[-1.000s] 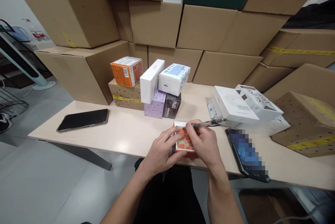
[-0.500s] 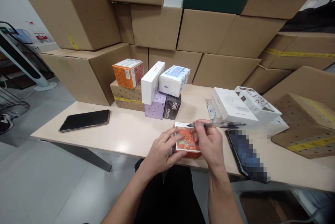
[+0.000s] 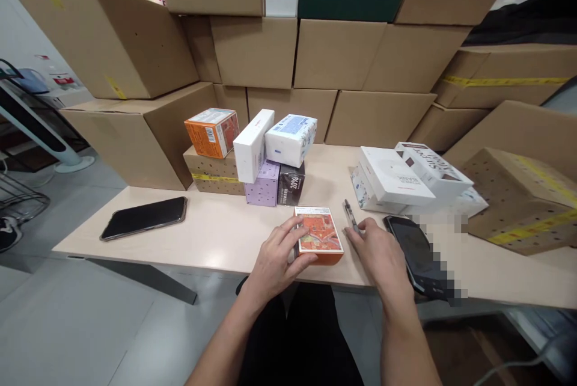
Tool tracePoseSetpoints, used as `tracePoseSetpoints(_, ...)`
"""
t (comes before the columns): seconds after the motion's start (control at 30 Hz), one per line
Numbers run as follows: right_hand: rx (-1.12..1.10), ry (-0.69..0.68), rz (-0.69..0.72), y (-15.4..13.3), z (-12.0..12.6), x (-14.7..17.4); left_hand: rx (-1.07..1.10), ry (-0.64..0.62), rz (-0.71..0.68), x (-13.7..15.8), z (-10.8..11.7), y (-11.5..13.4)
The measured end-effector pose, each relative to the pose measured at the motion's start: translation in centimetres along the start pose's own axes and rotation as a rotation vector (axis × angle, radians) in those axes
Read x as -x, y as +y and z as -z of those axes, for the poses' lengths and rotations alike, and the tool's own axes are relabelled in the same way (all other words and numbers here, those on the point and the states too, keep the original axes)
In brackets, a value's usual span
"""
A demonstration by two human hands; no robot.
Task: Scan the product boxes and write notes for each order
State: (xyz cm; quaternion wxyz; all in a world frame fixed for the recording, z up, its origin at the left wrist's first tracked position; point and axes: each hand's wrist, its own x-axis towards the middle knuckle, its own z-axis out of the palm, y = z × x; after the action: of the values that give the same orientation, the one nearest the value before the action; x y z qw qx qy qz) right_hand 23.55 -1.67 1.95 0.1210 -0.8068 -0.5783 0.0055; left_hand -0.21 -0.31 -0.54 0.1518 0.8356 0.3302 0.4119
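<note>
Near the table's front edge lies a small orange box [image 3: 321, 233] with a patterned top. My left hand [image 3: 278, 255] grips its left side, thumb along the front and fingers over the top edge. To the box's right, my right hand [image 3: 382, 254] has its thumb and fingers closed on the near end of a pen [image 3: 350, 215]. The pen points away from me, low over the tabletop or resting on it; I cannot tell which. A dark handheld device [image 3: 417, 257], partly pixelated, lies just right of my right hand.
A black phone [image 3: 144, 218] lies on the left of the table [image 3: 216, 235]. Behind the orange box stand stacked small boxes, including a purple box [image 3: 262, 186] and a white box [image 3: 253, 145]. White cartons [image 3: 396, 175] sit at right. Large cardboard boxes [image 3: 333, 52] wall the back.
My right hand has moved right and down from above the orange box, bringing the pen beside it and turning it to point away from me. My left hand stays on the box.
</note>
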Motion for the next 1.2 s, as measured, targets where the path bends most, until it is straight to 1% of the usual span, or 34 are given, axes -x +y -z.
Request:
tracePoseSetpoints(0.07,0.061,0.01,-0.032,-0.4,-0.3,-0.1,-0.01,0.001,0.001,0.0,0.0,-0.1)
tracePoseSetpoints(0.13,0.067,0.039,-0.041,-0.4,-0.4,0.3,-0.021,0.009,0.005,0.0,-0.1,-0.1)
tracePoseSetpoints(0.17,0.063,0.082,-0.045,-0.1,-0.4,0.7,-0.026,0.011,0.007,0.0,-0.1,-0.1)
tracePoseSetpoints(0.23,0.078,0.221,-0.07,1.0,-0.2,1.9,-0.039,0.014,0.012,0.0,-0.2,0.0)
tracePoseSetpoints(0.3,0.112,0.347,-0.148,2.7,-0.1,3.2,-0.051,0.012,0.017,0.0,-0.2,0.0)
tracePoseSetpoints(0.33,0.126,0.358,-0.204,3.7,-0.1,3.8,-0.055,0.009,0.02,0.0,-0.2,0.0)
tracePoseSetpoints(0.37,0.13,0.329,-0.265,4.6,-0.1,4.3,-0.058,0.008,0.024,0.0,-0.2,0.1)
tracePoseSetpoints(0.43,0.106,0.203,-0.366,6.2,-0.2,4.8,-0.056,0.005,0.029,0.0,-0.3,0.1)
tracePoseSetpoints(0.5,0.073,0.103,-0.408,7.1,-0.5,4.9,-0.05,0.005,0.025,0.0,-0.3,0.1)
tracePoseSetpoints(0.57,0.051,0.118,-0.41,7.5,-0.8,4.9,-0.046,0.001,0.018,0.0,-0.2,0.2)
tracePoseSetpoints(0.63,0.021,0.187,-0.399,7.5,-1.0,5.2,-0.045,-0.004,0.019,0.0,-0.1,0.3)
tracePoseSetpoints(0.7,-0.063,0.24,-0.368,7.3,-1.1,5.9,-0.048,-0.006,0.019,0.0,0.0,0.4)
tracePoseSetpoints(0.8,-0.316,0.281,-0.299,6.2,-0.8,7.4,-0.063,-0.008,0.013,0.0,0.0,0.6)
tracePoseSetpoints(0.87,-0.476,0.319,-0.263,4.5,-0.3,8.4,-0.076,-0.003,0.009,0.1,-0.1,0.6)
tracePoseSetpoints(0.93,-0.571,0.357,-0.182,2.0,0.2,9.0,-0.086,0.013,-0.002,0.1,-0.1,0.5)
tracePoseSetpoints(1.07,-0.613,0.412,0.043,-2.6,0.7,8.9,-0.097,0.047,-0.038,0.3,-0.3,0.4)
tracePoseSetpoints(1.13,-0.597,0.443,0.126,-4.1,0.5,8.6,-0.098,0.057,-0.046,0.3,-0.3,0.4)
tracePoseSetpoints(1.2,-0.572,0.478,0.185,-5.0,0.0,8.4,-0.094,0.066,-0.046,0.3,-0.2,0.4)
